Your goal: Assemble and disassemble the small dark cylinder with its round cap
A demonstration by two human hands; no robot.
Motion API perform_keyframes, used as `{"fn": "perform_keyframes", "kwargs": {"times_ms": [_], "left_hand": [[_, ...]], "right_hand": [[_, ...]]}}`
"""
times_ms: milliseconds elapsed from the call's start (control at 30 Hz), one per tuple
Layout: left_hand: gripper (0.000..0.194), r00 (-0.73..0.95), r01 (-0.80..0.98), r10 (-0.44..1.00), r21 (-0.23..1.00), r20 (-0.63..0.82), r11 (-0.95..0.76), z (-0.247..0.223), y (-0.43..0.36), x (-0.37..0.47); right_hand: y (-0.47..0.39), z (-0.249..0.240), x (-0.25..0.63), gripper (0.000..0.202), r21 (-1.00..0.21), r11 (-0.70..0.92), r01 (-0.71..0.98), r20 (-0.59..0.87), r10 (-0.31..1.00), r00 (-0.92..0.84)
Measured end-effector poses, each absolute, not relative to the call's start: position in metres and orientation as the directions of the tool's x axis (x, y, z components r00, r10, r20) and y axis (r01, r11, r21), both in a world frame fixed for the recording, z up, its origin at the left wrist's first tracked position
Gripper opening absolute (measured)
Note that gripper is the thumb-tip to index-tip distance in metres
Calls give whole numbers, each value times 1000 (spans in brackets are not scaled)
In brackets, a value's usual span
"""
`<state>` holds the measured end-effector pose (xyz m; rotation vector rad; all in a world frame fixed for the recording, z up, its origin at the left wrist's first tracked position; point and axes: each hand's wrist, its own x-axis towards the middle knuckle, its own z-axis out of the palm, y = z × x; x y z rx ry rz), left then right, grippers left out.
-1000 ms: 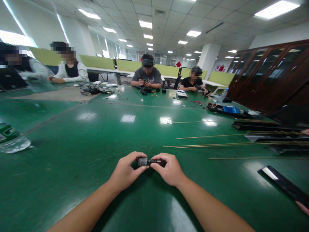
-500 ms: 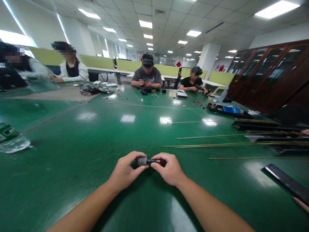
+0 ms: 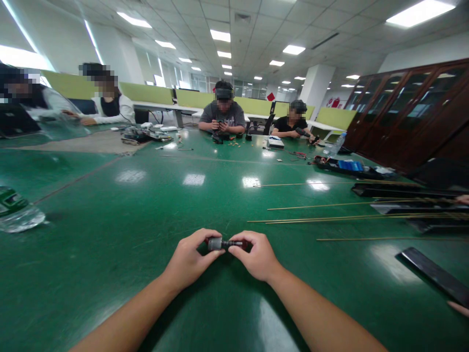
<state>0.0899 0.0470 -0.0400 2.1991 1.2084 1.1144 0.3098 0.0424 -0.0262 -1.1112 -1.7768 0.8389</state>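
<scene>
A small cylindrical part [image 3: 215, 244] with a grey barrel, a thinner dark ribbed shaft and dark reddish ends lies level between my hands. I cannot make out its exact kind. My left hand [image 3: 188, 256] is closed around the barrel end, thumb below and forefinger above. On the shaft end, my right hand [image 3: 257, 255] pinches with thumb and forefinger. Both ends are partly covered by my fingers. The two hands are close together, just above the green table [image 3: 146, 274].
Several thin brass-coloured rods [image 3: 293, 221] reach in from the right. A black flat bar [image 3: 434, 274] lies at right, near another person's fingers [image 3: 458, 309]. At far left is a plastic bottle [image 3: 20, 215]. Across the table, people sit near a tool tray [image 3: 348, 168] and electronic parts [image 3: 137, 135].
My hands and the cylindrical part stay almost in place. The view has shifted very slightly.
</scene>
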Motion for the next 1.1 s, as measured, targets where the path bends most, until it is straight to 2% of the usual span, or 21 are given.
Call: {"fn": "perform_keyframes", "kwargs": {"times_ms": [1100], "left_hand": [[29,312,510,826,651,469,-562,-40,46,89]], "right_hand": [[42,-27,310,12,-854,378,358,312,922,-229]]}}
